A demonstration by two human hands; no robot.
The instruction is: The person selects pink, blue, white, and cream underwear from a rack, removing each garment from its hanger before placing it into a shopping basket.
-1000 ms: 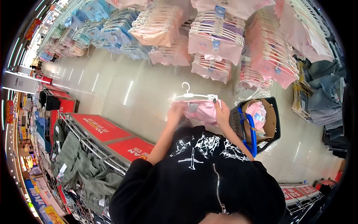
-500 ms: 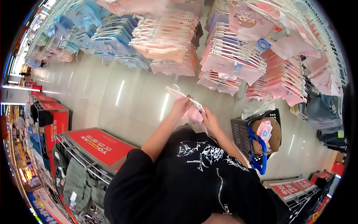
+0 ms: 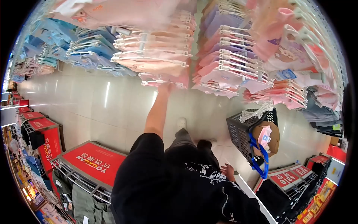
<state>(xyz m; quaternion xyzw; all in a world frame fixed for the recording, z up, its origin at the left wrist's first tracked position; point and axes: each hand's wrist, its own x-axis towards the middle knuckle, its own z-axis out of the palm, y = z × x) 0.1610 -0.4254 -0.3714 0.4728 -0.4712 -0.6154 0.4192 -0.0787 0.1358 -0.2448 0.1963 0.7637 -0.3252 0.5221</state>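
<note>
My left hand (image 3: 164, 88) reaches out to the lower row of pink garments (image 3: 179, 81) on white hangers. It touches that row at its front, and its fingers are blurred and hidden among the cloth. Low by my side is my right hand (image 3: 228, 172), holding nothing, with its visible fingers apart. A black perforated basket (image 3: 238, 128) with a blue handle (image 3: 263, 158) stands near it on the floor. In the basket are a cardboard box (image 3: 274, 136), a pink and white package (image 3: 264, 136) and a bunch of white hangers (image 3: 257, 112).
Purple and pink garments (image 3: 235, 67) hang to the right of my left arm, blue ones (image 3: 89, 46) farther left. A rack topped by a red sign (image 3: 95, 160) stands at lower left. Another sale sign rack (image 3: 285, 177) is at lower right, beyond the tiled floor (image 3: 123, 100).
My left hand has moved forward from in front of my body to the rack. My right hand has let go of the pink garment on its hanger and dropped to my side.
</note>
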